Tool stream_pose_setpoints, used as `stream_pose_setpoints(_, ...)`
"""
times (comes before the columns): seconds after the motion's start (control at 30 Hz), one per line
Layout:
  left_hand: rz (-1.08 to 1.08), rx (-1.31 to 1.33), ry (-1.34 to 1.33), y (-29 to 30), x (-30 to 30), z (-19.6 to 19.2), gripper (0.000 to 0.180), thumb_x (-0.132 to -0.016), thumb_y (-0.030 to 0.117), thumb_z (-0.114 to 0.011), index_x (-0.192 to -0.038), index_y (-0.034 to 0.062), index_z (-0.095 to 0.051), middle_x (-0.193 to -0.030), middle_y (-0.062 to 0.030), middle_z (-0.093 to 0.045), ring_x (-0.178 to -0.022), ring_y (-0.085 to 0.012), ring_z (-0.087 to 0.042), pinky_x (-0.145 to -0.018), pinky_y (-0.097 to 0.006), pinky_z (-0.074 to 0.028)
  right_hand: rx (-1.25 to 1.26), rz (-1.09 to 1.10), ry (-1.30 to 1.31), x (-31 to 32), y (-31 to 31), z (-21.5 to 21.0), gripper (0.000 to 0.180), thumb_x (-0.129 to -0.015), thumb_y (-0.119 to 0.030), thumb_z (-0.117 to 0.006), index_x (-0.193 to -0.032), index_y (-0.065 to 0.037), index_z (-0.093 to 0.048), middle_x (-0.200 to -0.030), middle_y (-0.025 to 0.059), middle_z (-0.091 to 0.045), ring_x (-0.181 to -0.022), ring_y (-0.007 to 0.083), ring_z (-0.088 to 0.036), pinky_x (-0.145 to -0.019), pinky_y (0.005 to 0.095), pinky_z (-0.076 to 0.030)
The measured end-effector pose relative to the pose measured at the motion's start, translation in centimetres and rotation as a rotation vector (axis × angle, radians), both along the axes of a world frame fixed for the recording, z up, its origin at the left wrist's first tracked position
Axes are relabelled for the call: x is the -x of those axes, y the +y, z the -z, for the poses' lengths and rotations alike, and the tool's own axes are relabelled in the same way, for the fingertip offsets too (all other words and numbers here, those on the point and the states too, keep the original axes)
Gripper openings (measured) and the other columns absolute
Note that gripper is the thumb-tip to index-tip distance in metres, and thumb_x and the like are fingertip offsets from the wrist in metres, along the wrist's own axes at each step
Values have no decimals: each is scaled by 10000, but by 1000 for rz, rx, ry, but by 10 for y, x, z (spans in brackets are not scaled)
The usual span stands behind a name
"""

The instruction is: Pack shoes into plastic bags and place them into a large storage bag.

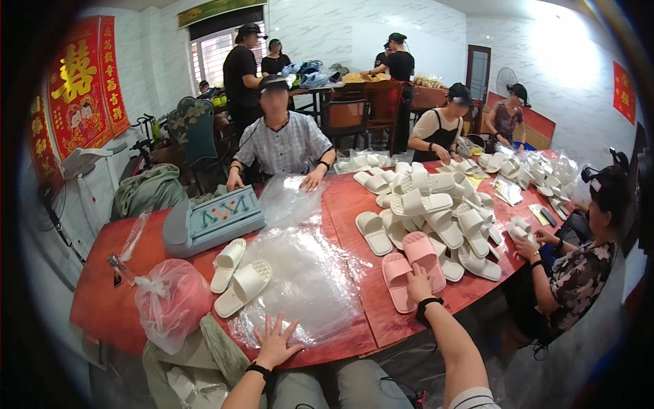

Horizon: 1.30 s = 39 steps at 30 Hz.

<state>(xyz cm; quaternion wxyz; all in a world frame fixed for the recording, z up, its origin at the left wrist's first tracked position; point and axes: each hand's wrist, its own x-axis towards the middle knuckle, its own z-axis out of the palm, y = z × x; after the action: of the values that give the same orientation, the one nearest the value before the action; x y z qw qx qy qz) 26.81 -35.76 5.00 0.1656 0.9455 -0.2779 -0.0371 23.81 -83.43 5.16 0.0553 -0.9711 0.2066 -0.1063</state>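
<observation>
The lower edge cuts both forearms of the person. The right hand [419,281] covers part of the pink slippers [411,264]. The far table [354,83] is too small to tell its things.

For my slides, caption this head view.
Left hand presses clear plastic bags; right hand touches pink slippers on a red table.

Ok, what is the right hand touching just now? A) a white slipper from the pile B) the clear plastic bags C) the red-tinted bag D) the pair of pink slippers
D: the right hand rests with its fingers on the pink slippers, while the left hand lies spread on the clear plastic bags.
</observation>
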Motion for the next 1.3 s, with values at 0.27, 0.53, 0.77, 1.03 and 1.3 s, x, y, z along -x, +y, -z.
stream_pose_setpoints(0.27,-85,-24,-7,23,-4,7,814,-768,724,-596,-1476,399,-359,-1611,-132,-156,-1477,-425,-20,-1042,-764,-14,-154,-308,-129,23,54,3,274,-772,-93,-659,-1036,-27,-630,-1391,155,-442,-1254,348,-458,-936,612,-365)
stream_pose_setpoints(0.53,-168,988,-23,81,-27,-88,707,-927,503,-571,-1431,42,-391,-1366,-167,-521,-1277,-326,-487,-1060,-445,-394,-224,-176,99,60,55,43,501,-766,-11,-540,-1260,-87,-571,-1438,199,-415,-1351,397,-351,-993,615,-303)
stream_pose_setpoints(0.77,-221,2289,-186,243,-18,-256,375,-964,437,-562,-1023,67,-572,-909,-102,-658,-908,-190,-628,-811,-377,-532,-274,-202,-29,52,47,65,358,-783,-53,-548,-1136,-35,-602,-1493,188,-352,-1396,375,-282,-973,624,-274)
stream_pose_setpoints(1.03,-444,2022,293,111,-56,-240,532,-968,483,-511,-865,-28,-617,-739,-153,-687,-440,-130,-460,-462,-274,-428,-145,-145,102,46,59,55,415,-751,-149,-639,-1159,-92,-584,-1508,137,-335,-1381,328,-320,-1038,607,-271)
stream_pose_setpoints(1.3,68,1424,937,-97,-33,-211,458,-996,387,-514,-1289,41,-454,-954,-212,-671,-553,-121,-547,-652,-342,-544,-164,-99,129,50,67,66,466,-782,-175,-645,-1242,-133,-587,-1532,111,-298,-1381,290,-314,-1065,591,-236)
